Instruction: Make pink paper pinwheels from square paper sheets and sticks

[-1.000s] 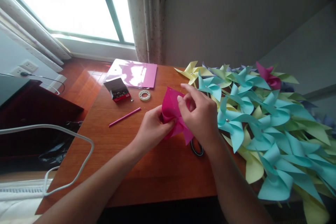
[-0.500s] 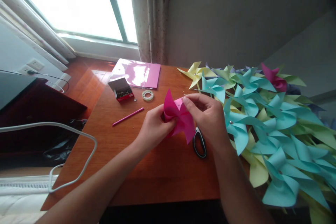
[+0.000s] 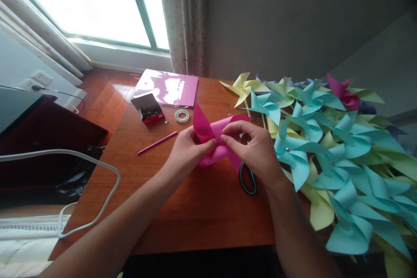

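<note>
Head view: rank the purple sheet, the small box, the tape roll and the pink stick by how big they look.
1. purple sheet
2. small box; the pink stick is longer but far thinner, so these two are unsure
3. tape roll

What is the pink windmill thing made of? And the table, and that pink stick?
The pink pinwheel, pinched at its centre by the left hand and right hand, looks like thin matte paper: its blades curl softly. The table seems to be glossy varnished wood, with grain and window glare. The pink stick may be a plastic or paper straw; it is too small to tell.
</note>
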Motion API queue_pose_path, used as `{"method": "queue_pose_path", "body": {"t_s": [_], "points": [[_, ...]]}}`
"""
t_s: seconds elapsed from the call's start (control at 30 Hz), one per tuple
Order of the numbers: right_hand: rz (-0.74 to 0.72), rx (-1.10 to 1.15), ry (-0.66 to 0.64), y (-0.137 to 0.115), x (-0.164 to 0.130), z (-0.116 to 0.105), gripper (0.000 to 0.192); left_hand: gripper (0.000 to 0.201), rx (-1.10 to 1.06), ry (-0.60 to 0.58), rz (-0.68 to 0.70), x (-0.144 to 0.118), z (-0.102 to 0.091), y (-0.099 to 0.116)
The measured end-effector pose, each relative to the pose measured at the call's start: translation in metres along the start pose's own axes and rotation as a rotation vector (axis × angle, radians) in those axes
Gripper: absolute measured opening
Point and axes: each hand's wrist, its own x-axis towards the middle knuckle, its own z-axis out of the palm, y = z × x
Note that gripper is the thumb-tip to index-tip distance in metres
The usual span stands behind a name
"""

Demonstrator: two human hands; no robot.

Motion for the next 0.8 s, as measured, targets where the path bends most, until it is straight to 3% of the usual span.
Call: {"method": "queue_pose_path", "body": {"t_s": [0.27, 0.57, 0.8], "points": [[-0.099, -0.106, -0.009, 0.0025, -0.0002, 0.0002, 0.010, 0.034, -0.021, 0.006, -0.013, -0.0016, 0.0012, 0.0040], [-0.382, -0.340, 0.017, 0.0045, 0.0008, 0.0029, 0.012, 0.035, -0.044, 0.009, 0.001, -0.0014, -0.0004, 0.0043], [-0.417, -0.345, 0.015, 0.0059, 0.0004, 0.0040, 0.012, 0.032, -0.045, 0.049, 0.028, -0.0016, 0.0001, 0.0036]]}}
